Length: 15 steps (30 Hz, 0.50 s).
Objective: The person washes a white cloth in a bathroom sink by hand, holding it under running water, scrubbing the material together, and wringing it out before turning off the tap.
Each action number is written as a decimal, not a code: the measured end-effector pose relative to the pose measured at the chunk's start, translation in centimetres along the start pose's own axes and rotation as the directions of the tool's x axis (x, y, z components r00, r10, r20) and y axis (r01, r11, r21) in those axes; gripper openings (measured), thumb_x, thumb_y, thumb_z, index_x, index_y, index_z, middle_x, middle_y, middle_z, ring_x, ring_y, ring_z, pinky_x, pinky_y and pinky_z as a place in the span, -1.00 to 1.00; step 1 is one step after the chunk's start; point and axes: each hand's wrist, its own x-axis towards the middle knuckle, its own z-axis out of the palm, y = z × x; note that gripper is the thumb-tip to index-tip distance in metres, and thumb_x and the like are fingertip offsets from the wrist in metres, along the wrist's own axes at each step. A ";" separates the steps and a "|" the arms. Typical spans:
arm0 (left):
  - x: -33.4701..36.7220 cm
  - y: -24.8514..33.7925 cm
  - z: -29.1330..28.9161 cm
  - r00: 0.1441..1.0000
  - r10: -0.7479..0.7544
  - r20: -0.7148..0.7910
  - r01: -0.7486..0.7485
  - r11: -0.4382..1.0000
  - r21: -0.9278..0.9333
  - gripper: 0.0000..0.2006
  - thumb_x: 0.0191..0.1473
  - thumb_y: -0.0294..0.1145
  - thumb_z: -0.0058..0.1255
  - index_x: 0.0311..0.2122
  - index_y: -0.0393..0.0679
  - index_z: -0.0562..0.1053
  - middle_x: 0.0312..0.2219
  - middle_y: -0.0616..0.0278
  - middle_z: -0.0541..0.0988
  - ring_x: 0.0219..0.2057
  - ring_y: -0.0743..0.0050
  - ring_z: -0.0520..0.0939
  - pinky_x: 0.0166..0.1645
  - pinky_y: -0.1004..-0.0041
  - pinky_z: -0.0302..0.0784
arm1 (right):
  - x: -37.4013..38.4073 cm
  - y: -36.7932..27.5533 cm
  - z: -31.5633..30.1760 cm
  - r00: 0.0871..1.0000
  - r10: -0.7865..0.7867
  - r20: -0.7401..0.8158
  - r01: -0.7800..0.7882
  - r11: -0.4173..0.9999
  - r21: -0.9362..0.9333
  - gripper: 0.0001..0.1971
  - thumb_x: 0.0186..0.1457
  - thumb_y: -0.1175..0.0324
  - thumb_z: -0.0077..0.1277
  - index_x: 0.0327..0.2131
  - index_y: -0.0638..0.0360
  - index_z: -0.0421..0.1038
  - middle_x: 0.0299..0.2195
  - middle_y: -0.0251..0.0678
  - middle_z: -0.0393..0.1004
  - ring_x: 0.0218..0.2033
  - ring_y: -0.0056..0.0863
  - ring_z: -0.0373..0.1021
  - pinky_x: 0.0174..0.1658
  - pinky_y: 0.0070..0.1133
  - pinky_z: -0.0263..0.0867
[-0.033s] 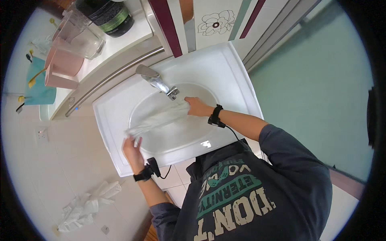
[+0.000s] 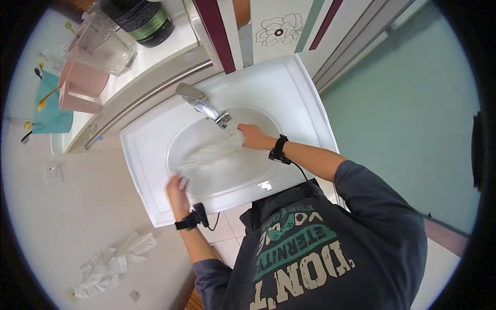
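Note:
A thin white cloth (image 2: pixel 214 151) stretches slantwise across the basin of the white sink (image 2: pixel 145 150). Its right end is gripped by my right hand (image 2: pixel 254 138), fingers closed, just right of the chrome faucet (image 2: pixel 204 107). Over the sink's front left rim, my left hand (image 2: pixel 178 191) is closed at the cloth's other end, slightly blurred. No water shows at the spout. Each wrist wears a black strap with a cable.
Behind and left of the sink, a metal rail (image 2: pixel 150 103) runs below a white shelf holding a pink cup (image 2: pixel 85 80), a clear pitcher (image 2: pixel 124 57), a dark bottle (image 2: pixel 147 28) and a teal toothbrush holder (image 2: pixel 54 106). A crumpled white bag (image 2: pixel 111 263) hangs at the lower left.
My left hand has moved right and a little toward me, and the cloth between my hands looks shorter and slacker. My right hand has stayed in place.

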 end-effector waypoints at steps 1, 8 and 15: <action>0.6 -2.2 -0.1 0.990 -0.131 0.043 0.129 0.990 0.052 -0.70 0.02 -0.33 -0.16 -0.15 -0.28 0.28 -0.23 0.11 0.40 -0.16 0.25 0.43 -0.12 0.25 0.39 | 0.0 0.4 0.2 0.997 -0.049 -0.060 0.048 0.999 -0.026 -0.56 -0.34 0.44 0.01 -0.24 0.36 0.25 -0.29 0.00 0.36 -0.19 -0.11 0.28 -0.12 -0.41 0.21; -0.4 -9.4 6.2 0.790 -0.526 0.315 0.589 0.794 -0.152 -0.47 0.05 -0.15 -0.18 0.04 -0.27 0.06 -0.02 -0.02 0.18 0.00 0.02 0.25 0.00 0.02 0.26 | -1.9 -3.3 -0.5 0.929 -0.322 -0.180 0.320 0.947 -0.038 -0.59 -0.35 0.48 0.01 -0.27 0.28 0.26 -0.31 -0.07 0.34 -0.28 -0.13 0.27 -0.19 -0.42 0.21; 1.0 -10.2 11.2 0.761 -0.382 0.525 0.625 0.649 -0.433 -0.49 0.06 -0.02 -0.32 0.04 -0.14 0.14 0.00 0.12 0.23 0.02 0.13 0.25 0.04 0.07 0.22 | -2.4 -4.6 -2.8 0.931 -0.343 0.124 0.178 0.724 0.667 -0.57 -0.34 0.60 -0.02 -0.23 0.26 0.25 -0.29 -0.30 0.33 -0.25 -0.55 0.27 -0.19 -0.62 0.19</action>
